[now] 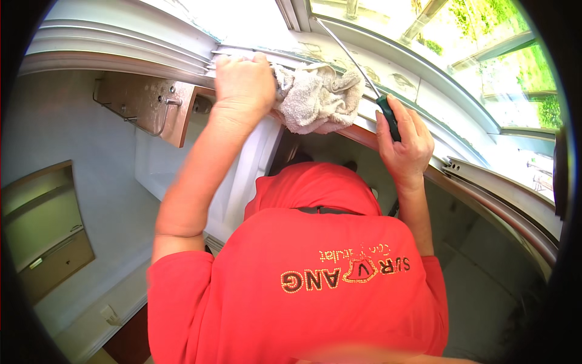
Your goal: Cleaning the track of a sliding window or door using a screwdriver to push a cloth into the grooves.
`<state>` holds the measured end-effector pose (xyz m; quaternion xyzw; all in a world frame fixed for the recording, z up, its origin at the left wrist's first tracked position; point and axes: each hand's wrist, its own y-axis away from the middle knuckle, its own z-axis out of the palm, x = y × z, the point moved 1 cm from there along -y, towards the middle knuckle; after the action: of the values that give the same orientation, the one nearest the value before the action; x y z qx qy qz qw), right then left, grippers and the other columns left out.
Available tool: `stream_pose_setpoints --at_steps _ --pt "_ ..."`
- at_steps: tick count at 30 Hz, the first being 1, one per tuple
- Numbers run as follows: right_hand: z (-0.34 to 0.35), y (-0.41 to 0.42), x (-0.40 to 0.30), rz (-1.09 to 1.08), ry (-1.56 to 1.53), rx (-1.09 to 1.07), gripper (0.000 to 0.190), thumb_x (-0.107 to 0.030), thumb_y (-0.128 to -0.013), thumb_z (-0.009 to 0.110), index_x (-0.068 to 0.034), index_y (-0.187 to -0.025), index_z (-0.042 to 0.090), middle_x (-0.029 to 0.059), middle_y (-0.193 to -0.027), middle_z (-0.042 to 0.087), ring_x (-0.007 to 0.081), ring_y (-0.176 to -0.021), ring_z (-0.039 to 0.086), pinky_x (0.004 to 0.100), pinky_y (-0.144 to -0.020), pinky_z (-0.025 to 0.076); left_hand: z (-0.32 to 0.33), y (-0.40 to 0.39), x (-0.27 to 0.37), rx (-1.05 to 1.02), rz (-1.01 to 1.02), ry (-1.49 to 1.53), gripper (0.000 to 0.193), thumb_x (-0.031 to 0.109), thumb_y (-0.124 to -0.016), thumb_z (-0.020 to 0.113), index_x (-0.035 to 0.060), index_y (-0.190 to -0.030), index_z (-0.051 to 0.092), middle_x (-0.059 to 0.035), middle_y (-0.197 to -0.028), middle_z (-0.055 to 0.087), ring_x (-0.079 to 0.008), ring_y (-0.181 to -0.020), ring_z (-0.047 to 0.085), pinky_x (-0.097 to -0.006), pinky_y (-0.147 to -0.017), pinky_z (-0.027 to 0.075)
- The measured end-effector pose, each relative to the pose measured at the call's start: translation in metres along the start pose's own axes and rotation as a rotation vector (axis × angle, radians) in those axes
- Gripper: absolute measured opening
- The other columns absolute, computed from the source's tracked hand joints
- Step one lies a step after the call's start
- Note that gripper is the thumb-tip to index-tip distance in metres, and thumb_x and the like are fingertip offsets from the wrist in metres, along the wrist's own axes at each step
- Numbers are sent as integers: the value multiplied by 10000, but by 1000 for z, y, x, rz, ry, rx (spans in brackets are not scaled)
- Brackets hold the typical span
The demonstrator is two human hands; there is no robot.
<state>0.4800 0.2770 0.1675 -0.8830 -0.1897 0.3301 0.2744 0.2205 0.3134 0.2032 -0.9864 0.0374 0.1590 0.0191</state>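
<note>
My left hand (245, 84) is curled knuckles up over the window's sill track (218, 57) at the upper left of centre. A crumpled, damp-looking beige towel (320, 102) lies over the track against its right side. What the fingers hold beneath is hidden. My right hand (402, 136), right of the towel, grips the dark green handle of a long screwdriver (387, 116). The thin metal shaft points up and to the left, its far end near the corner of the outer window frame (313, 18).
A white tiled ledge (386, 73) lies outside the track, beside a glazed window with greenery beyond. Below left are a brown wall panel (150, 104) with a metal rail and a white basin or tub (168, 159). A metal frame piece (500, 182) stands at the right.
</note>
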Motion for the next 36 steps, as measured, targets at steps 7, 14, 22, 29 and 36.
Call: stream_pose_setpoints --at_steps 7,14,22,29,36 --pt "-1 -1 -2 12 -13 -15 332 -112 -727 750 -74 -1046 665 85 -802 647 232 -684 627 328 -604 500 8 -22 -45 -233 -109 -112 294 206 -830 444 3 -971 603 -170 -814 684 -328 -831 662 -437 -811 420" --pt "1 -2 -2 -4 -7 4 327 -112 -731 746 -76 -1046 665 74 -787 637 231 -662 615 329 -591 493 27 -9 -42 12 -78 -22 214 144 -822 465 10 -918 601 -163 -868 674 -317 -896 622 -447 -829 414" --pt "1 -1 -3 -10 29 -29 327 -109 -737 742 -76 -1051 659 69 -788 639 232 -666 613 328 -587 486 13 19 -22 91 -22 309 182 163 -813 502 45 -919 591 -134 -899 656 -295 -939 583 -429 -850 353" --pt "1 -1 -4 -10 44 -26 330 -109 -740 740 -77 -1058 658 72 -807 649 232 -670 616 329 -588 485 21 -10 -35 -107 -229 -20 406 320 -849 425 -17 -963 621 -178 -955 670 -305 -960 609 -444 -882 351" --pt "0 -1 -3 -21 43 -9 327 -118 -746 738 -81 -1060 656 67 -801 647 233 -667 614 328 -583 484 22 -12 -35 -26 -179 -3 415 316 -851 421 -19 -959 640 -186 -938 672 -334 -961 606 -466 -885 394"
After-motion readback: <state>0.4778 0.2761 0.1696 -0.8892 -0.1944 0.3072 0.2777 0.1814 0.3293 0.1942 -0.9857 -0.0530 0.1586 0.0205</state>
